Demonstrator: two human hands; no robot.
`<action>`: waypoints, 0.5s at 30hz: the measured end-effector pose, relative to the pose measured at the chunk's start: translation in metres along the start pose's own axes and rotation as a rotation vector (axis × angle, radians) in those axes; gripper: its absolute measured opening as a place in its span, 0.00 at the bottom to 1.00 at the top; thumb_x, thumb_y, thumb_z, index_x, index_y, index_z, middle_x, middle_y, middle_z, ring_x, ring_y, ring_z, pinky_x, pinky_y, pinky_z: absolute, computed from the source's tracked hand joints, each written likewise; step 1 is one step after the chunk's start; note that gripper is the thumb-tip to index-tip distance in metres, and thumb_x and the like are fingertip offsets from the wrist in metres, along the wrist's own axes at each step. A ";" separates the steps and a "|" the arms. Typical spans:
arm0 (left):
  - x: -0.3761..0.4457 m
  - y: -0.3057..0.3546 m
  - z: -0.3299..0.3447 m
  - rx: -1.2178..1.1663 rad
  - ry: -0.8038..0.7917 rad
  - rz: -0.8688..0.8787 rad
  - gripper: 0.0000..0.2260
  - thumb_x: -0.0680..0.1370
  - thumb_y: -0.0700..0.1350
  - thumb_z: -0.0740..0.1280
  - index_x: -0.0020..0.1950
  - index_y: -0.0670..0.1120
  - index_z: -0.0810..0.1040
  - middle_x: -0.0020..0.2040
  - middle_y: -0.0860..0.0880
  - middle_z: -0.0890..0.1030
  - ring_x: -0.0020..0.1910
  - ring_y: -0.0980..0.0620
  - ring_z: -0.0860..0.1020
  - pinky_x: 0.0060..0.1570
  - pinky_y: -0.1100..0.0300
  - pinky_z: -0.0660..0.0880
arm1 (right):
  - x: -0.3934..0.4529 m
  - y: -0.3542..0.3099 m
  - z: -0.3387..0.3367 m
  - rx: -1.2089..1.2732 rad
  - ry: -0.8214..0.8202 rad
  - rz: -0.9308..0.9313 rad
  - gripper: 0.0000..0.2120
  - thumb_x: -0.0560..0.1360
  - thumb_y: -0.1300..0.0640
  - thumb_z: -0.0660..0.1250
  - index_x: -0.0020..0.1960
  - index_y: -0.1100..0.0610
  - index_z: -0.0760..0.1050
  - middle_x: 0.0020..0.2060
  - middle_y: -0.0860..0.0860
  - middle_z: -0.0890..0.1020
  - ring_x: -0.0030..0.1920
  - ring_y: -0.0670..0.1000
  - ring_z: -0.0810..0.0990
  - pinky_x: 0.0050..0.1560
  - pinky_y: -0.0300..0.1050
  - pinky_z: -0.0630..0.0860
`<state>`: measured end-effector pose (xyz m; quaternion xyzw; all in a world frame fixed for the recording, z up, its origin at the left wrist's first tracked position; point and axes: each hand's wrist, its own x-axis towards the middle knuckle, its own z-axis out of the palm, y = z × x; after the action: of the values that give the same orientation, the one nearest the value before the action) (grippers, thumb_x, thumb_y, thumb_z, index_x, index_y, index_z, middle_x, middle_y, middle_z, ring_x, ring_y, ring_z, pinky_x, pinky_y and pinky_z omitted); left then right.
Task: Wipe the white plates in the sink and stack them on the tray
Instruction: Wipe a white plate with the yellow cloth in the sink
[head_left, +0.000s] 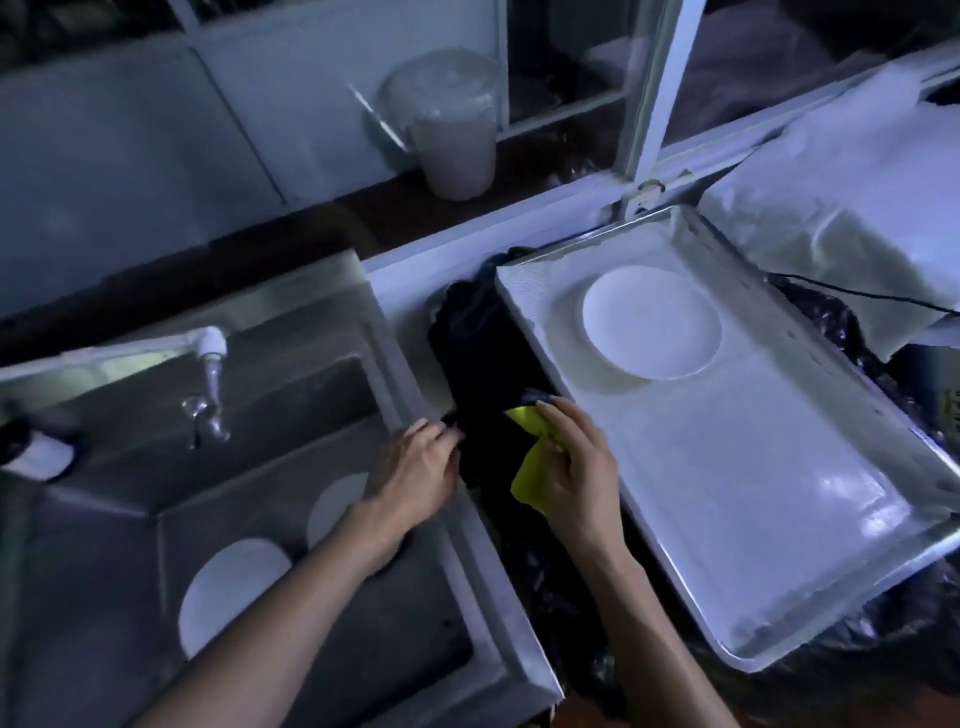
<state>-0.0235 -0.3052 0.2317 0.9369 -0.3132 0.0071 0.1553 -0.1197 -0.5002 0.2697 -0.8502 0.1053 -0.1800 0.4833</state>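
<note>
Plates: 1 white plate (652, 322) lies on the tray (779, 519); 2 plates (228, 592) wait in the sink (291, 332) left of it. Right hand (576, 467) grips the yellow cloth (530, 467); left hand (415, 467) has fingers curled at the sink's rim, grip unclear. Next, lift 1 plate, wipe both faces, stack squarely.

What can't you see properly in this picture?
All in the head view:
- Far plate in the sink: partly hidden by the left arm.
- Left hand fingertips: lost in the dark gap, so its grip is unclear.
- Cloth: mostly covered by the right hand.
- Tub contents: blurred behind plastic.
</note>
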 end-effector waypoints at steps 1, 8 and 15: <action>-0.020 -0.016 -0.004 -0.002 -0.002 -0.037 0.09 0.73 0.33 0.72 0.53 0.38 0.84 0.46 0.40 0.83 0.46 0.38 0.80 0.42 0.49 0.80 | -0.003 -0.008 0.017 0.002 -0.034 -0.002 0.21 0.78 0.62 0.59 0.68 0.55 0.78 0.70 0.50 0.75 0.69 0.51 0.73 0.70 0.44 0.67; -0.152 -0.116 -0.026 -0.015 -0.137 -0.364 0.19 0.80 0.42 0.65 0.72 0.42 0.76 0.69 0.41 0.78 0.66 0.40 0.75 0.66 0.51 0.72 | -0.038 -0.065 0.148 -0.116 -0.372 -0.105 0.20 0.80 0.57 0.58 0.71 0.57 0.75 0.70 0.53 0.74 0.68 0.58 0.73 0.66 0.58 0.73; -0.239 -0.179 -0.028 -0.124 -0.221 -0.572 0.10 0.79 0.41 0.62 0.57 0.46 0.79 0.56 0.45 0.81 0.55 0.40 0.79 0.49 0.49 0.76 | -0.079 -0.092 0.251 -0.373 -0.606 -0.219 0.23 0.75 0.70 0.62 0.68 0.58 0.76 0.67 0.56 0.76 0.60 0.64 0.75 0.60 0.59 0.74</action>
<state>-0.1080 -0.0221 0.1805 0.9708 -0.0518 -0.1577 0.1731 -0.0891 -0.2287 0.2154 -0.9446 -0.1035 0.0515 0.3072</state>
